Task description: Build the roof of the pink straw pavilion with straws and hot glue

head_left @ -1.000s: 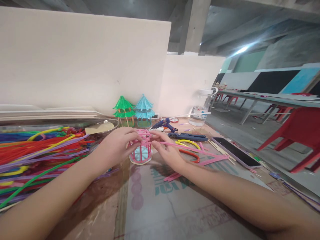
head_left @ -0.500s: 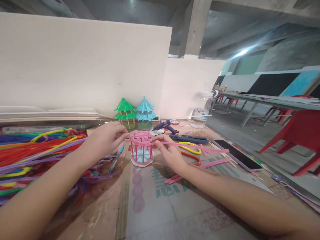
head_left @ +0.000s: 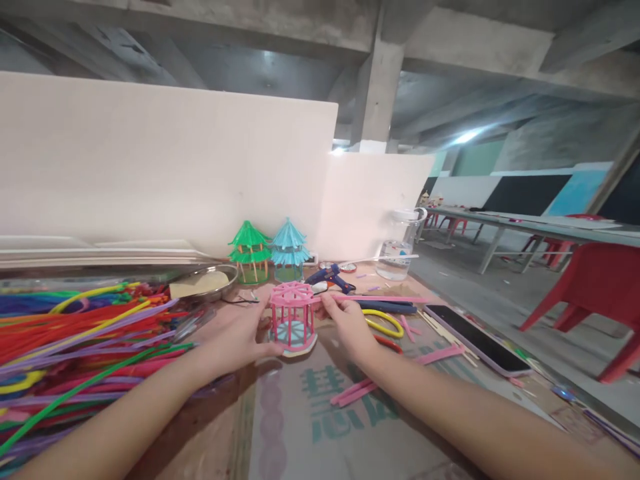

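A small pink straw pavilion frame (head_left: 293,313) on a pale blue round base stands on the cardboard-covered table (head_left: 310,427). My left hand (head_left: 240,337) grips the base at its lower left edge. My right hand (head_left: 345,320) pinches a long pink straw (head_left: 380,299) against the frame's upper right rim; the straw runs off to the right. Behind stand a finished green pavilion (head_left: 249,243) and a finished blue pavilion (head_left: 289,241).
A big heap of coloured straws (head_left: 75,340) fills the left. A metal dish (head_left: 207,283), a blue glue gun (head_left: 333,277), a blue cutter (head_left: 387,307), yellow and red bent straws (head_left: 384,325), a phone (head_left: 475,339), a water jar (head_left: 397,243) and loose pink straws (head_left: 357,390) lie around. White boards stand behind; red chairs (head_left: 595,293) at the right.
My left hand left the frame's top, swung out left, then came back down onto the base. The right hand stayed at the rim with the pink straw. The camera tilted up.
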`<move>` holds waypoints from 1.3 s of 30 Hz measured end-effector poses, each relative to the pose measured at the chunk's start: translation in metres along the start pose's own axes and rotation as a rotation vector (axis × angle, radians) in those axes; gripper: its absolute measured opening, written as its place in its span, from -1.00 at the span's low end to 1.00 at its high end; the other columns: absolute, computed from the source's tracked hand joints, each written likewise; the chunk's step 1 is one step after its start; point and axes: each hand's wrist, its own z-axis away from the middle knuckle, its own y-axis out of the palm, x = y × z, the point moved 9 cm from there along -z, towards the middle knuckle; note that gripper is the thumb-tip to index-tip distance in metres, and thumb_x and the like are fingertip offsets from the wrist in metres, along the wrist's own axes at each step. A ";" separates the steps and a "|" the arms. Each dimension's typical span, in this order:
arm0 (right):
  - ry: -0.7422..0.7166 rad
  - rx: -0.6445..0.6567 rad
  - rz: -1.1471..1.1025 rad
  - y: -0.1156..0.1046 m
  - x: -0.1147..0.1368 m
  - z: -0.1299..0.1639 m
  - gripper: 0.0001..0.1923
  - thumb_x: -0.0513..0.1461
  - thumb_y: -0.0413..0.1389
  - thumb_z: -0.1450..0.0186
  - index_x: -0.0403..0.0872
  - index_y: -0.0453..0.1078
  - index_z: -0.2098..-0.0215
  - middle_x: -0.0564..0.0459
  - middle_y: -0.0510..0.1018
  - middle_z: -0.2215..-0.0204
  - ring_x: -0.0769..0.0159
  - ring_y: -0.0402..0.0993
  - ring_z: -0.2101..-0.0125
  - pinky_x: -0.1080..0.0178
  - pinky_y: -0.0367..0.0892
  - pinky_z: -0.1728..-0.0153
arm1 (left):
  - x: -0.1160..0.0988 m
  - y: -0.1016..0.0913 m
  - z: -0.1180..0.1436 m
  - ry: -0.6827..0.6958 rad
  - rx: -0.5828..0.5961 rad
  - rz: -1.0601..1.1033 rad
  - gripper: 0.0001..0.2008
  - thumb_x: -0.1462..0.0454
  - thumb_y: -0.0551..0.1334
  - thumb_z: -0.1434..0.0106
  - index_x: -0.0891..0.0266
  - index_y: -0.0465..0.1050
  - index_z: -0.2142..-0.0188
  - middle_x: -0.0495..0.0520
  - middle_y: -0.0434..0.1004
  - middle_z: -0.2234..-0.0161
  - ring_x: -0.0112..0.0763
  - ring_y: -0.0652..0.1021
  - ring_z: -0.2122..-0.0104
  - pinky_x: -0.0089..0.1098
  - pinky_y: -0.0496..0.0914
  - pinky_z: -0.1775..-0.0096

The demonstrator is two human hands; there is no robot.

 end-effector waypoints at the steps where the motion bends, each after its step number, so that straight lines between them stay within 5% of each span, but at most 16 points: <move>1: 0.000 -0.004 -0.003 0.000 -0.002 0.000 -0.45 0.25 0.22 -0.06 -0.07 0.46 0.49 0.06 0.52 0.56 0.26 0.40 0.48 0.20 0.34 0.34 | -0.002 0.007 0.000 -0.032 0.016 0.107 -0.36 0.29 0.35 -0.13 0.18 0.24 -0.20 0.28 0.58 -0.04 -0.06 0.61 0.01 -0.13 0.54 0.08; 5: 0.007 0.017 -0.027 0.002 -0.005 0.003 -0.43 0.26 0.22 -0.06 -0.08 0.44 0.52 0.07 0.50 0.59 0.28 0.38 0.50 0.22 0.32 0.37 | -0.004 0.018 0.001 -0.084 0.017 0.390 -0.39 0.37 0.22 -0.19 0.12 0.18 -0.23 0.20 0.55 -0.09 -0.20 0.61 0.00 -0.17 0.54 0.05; 10: -0.007 0.033 -0.011 0.005 -0.001 0.006 -0.41 0.28 0.20 -0.08 -0.07 0.41 0.58 0.07 0.46 0.62 0.30 0.35 0.52 0.24 0.28 0.41 | 0.004 -0.010 0.001 -0.057 0.011 0.013 -0.36 0.34 0.26 -0.14 0.16 0.25 -0.24 0.21 0.51 -0.14 -0.08 0.53 -0.11 -0.14 0.50 -0.02; 14: -0.031 0.047 0.001 0.008 0.005 0.007 -0.41 0.29 0.19 -0.07 -0.04 0.36 0.61 0.09 0.44 0.64 0.30 0.35 0.54 0.24 0.30 0.43 | -0.012 -0.045 -0.002 -0.038 -0.091 -0.147 -0.62 0.22 0.17 -0.31 0.21 0.44 -0.09 0.21 0.58 -0.05 -0.10 0.58 -0.03 -0.13 0.47 -0.04; 21: 0.027 0.154 0.027 0.022 0.012 0.021 -0.49 0.21 0.20 -0.13 -0.05 0.42 0.55 0.05 0.50 0.60 0.25 0.45 0.51 0.18 0.42 0.34 | -0.061 -0.039 0.002 0.200 -0.201 -0.301 -0.82 0.28 0.22 -0.33 0.19 0.52 0.10 0.18 0.60 0.07 -0.17 0.57 0.08 -0.14 0.47 0.01; 30: 0.001 0.177 -0.007 0.026 0.019 0.028 -0.53 0.18 0.23 -0.11 -0.04 0.40 0.51 0.12 0.48 0.59 0.28 0.48 0.53 0.22 0.44 0.41 | -0.066 -0.036 0.002 0.220 -0.164 -0.295 -0.82 0.26 0.14 -0.35 0.27 0.49 0.16 0.19 0.58 0.12 -0.16 0.53 0.07 -0.18 0.43 0.02; 39: 0.038 0.185 0.034 0.026 0.016 0.027 -0.50 0.22 0.19 -0.10 -0.04 0.40 0.51 0.08 0.50 0.60 0.25 0.51 0.52 0.20 0.44 0.40 | -0.044 -0.073 -0.006 0.057 -0.195 -0.299 -0.72 0.13 0.11 -0.35 0.21 0.48 0.38 0.06 0.52 0.44 -0.22 0.52 0.37 -0.27 0.38 0.31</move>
